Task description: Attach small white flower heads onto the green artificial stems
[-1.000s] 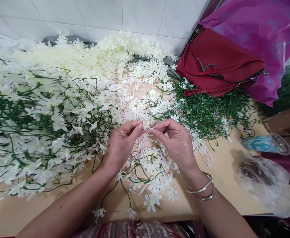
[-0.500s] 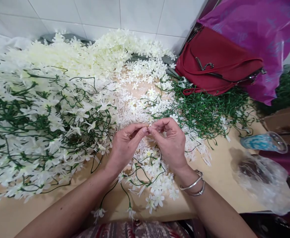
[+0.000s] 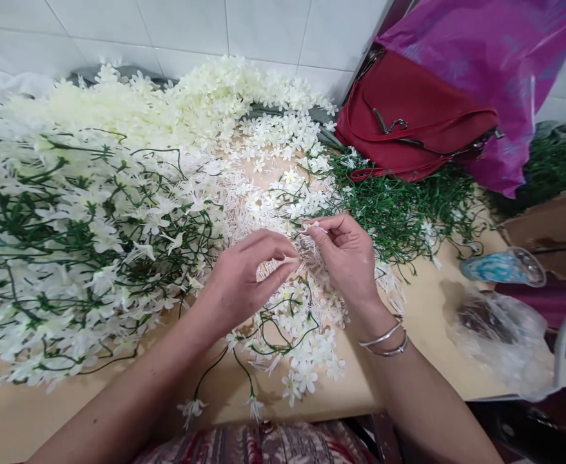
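Note:
Over the middle of the table, my left hand (image 3: pixel 234 280) is closed in a loose pinch, a thin pale stamen piece (image 3: pixel 289 260) between thumb and fingers. My right hand (image 3: pixel 353 264) sits beside it, slightly farther from me, pinching a small white artificial flower (image 3: pixel 314 227) by thumb and forefinger. Underneath both hands lie loose white stamens (image 3: pixel 244 216) and white blossoms. Closer to me, finished-looking flowers on green stems (image 3: pixel 283 348) rest on the tabletop. The fingers partly cover both held pieces.
To the left rises a large heap of white flowers with green stems (image 3: pixel 94 238); cream blossoms (image 3: pixel 225 96) are piled behind. Green stems (image 3: pixel 409 212) lie right, below a red handbag (image 3: pixel 423 116). A plastic cup (image 3: pixel 500 267) and clear bag (image 3: pixel 505 335) are at far right.
My hands, fingertips together before, have drawn apart. The right moved slightly up and right with the white flower now showing; the left turned, showing the pale piece. The view shifted slightly.

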`<state>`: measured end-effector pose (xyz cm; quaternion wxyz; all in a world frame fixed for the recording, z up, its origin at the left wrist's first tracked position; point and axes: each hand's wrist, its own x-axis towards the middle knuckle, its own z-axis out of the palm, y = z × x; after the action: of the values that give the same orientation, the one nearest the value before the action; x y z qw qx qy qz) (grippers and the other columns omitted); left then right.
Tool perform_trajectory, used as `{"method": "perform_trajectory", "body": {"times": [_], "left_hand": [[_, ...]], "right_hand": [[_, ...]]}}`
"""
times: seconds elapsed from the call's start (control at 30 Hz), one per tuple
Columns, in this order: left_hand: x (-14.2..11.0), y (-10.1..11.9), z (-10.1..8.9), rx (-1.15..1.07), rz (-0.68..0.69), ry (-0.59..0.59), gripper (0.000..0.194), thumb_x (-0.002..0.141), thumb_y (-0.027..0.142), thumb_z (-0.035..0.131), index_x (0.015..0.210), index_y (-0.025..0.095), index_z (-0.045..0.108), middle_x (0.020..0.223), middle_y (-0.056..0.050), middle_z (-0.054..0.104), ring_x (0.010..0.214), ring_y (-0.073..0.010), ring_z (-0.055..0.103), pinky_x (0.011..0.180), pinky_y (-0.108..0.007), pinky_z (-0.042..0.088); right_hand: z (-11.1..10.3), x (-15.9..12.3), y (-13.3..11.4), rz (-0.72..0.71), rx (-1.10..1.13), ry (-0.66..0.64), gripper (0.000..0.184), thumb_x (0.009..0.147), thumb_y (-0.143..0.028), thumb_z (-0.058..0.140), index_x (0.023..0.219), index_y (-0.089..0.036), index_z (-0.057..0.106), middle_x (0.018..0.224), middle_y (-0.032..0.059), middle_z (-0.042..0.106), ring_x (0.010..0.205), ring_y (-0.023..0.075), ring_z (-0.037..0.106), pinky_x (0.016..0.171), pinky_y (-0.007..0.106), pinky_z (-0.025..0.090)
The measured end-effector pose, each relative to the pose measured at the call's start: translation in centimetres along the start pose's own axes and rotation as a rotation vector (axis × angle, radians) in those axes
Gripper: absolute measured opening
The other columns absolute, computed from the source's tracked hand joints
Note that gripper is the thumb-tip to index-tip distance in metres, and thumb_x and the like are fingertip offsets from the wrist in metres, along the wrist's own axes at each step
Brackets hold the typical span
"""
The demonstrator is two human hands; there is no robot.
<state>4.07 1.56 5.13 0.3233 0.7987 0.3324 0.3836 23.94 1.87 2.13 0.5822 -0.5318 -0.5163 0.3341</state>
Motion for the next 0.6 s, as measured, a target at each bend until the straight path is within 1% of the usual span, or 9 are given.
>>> {"method": "perform_trajectory", "body": {"times": [0.03,0.07,0.1,0.2,0.3,0.37,0.43,0.53,0.6], "left_hand": [[0.0,0.2,-0.4,0.028,0.058,-0.099,0.006,0.101,0.022,0.064,0.100,0.023,0.070,0.105,-0.005,0.075,0.099,-0.0187,0.072,0.089,-0.031,0.057],[-0.1,0.4,-0.7,0.069,0.090,-0.188,0.007,0.101,0.022,0.063,0.099,0.023,0.070,0.104,-0.005,0.075,0.097,-0.0187,0.072,0.088,-0.031,0.056],[-0.3,0.6,-1.0,0.131,0.098,-0.253,0.008,0.102,0.023,0.062,0.099,0.023,0.070,0.102,-0.005,0.074,0.094,-0.0191,0.071,0.085,-0.032,0.054],[-1.4,0.8,-1.1,0.398,0.033,-0.369,0.007,0.098,0.028,0.067,0.098,0.021,0.067,0.100,-0.006,0.071,0.087,-0.0225,0.068,0.077,-0.035,0.050],[-2.5,0.8,-0.8,0.541,-0.036,-0.457,0.021,0.088,0.031,0.080,0.096,0.020,0.064,0.098,-0.006,0.069,0.086,-0.0256,0.066,0.073,-0.035,0.046],[-3.0,0.7,-0.8,0.549,-0.082,-0.477,0.022,0.086,0.029,0.081,0.096,0.020,0.063,0.096,-0.004,0.071,0.084,-0.0251,0.066,0.071,-0.034,0.044],[-3.3,0.5,-1.0,0.515,-0.147,-0.466,0.016,0.088,0.024,0.078,0.094,0.022,0.063,0.088,-0.001,0.072,0.074,-0.0220,0.065,0.066,-0.031,0.040],[-3.3,0.1,-1.5,0.374,-0.257,-0.399,0.009,0.091,0.019,0.071,0.089,0.023,0.064,0.072,0.003,0.069,0.062,-0.0167,0.061,0.060,-0.028,0.036],[-3.0,-0.2,-2.0,0.248,-0.323,-0.313,0.005,0.093,0.024,0.070,0.091,0.024,0.066,0.071,0.004,0.070,0.061,-0.0153,0.062,0.060,-0.026,0.039]], "right_hand": [[-0.2,0.1,0.1,-0.004,-0.020,0.008,0.016,0.088,-0.034,0.078,0.087,-0.025,0.065,0.097,0.0044,0.076,0.097,0.0229,0.073,0.094,0.041,0.057],[-0.4,0.2,0.2,-0.006,-0.040,0.014,0.016,0.088,-0.034,0.078,0.087,-0.025,0.065,0.096,0.0042,0.076,0.095,0.0229,0.072,0.094,0.041,0.057],[-0.5,0.3,0.3,-0.010,-0.057,0.020,0.015,0.088,-0.034,0.078,0.086,-0.025,0.066,0.095,0.0039,0.075,0.094,0.0227,0.072,0.093,0.041,0.057],[-0.7,0.4,0.2,-0.024,-0.080,0.028,0.014,0.087,-0.031,0.079,0.083,-0.024,0.068,0.091,0.0030,0.074,0.089,0.0218,0.071,0.090,0.040,0.056],[-0.6,0.5,0.1,-0.029,-0.082,0.017,0.015,0.087,-0.032,0.078,0.081,-0.024,0.067,0.090,0.0032,0.075,0.090,0.0217,0.071,0.091,0.040,0.056],[-0.5,0.5,0.0,-0.028,-0.087,0.013,0.016,0.088,-0.033,0.077,0.081,-0.024,0.066,0.091,0.0033,0.075,0.090,0.0217,0.072,0.091,0.040,0.056],[-0.4,0.4,0.0,-0.032,-0.091,0.009,0.016,0.088,-0.034,0.077,0.082,-0.024,0.066,0.091,0.0030,0.075,0.090,0.0214,0.072,0.091,0.039,0.057],[-0.4,0.4,0.0,-0.041,-0.085,0.006,0.014,0.088,-0.032,0.077,0.082,-0.025,0.067,0.090,0.0025,0.075,0.089,0.0209,0.071,0.090,0.038,0.056],[-0.3,0.4,0.0,-0.041,-0.063,0.010,0.013,0.087,-0.030,0.078,0.082,-0.024,0.067,0.089,0.0022,0.075,0.089,0.0204,0.071,0.089,0.037,0.056]]}}
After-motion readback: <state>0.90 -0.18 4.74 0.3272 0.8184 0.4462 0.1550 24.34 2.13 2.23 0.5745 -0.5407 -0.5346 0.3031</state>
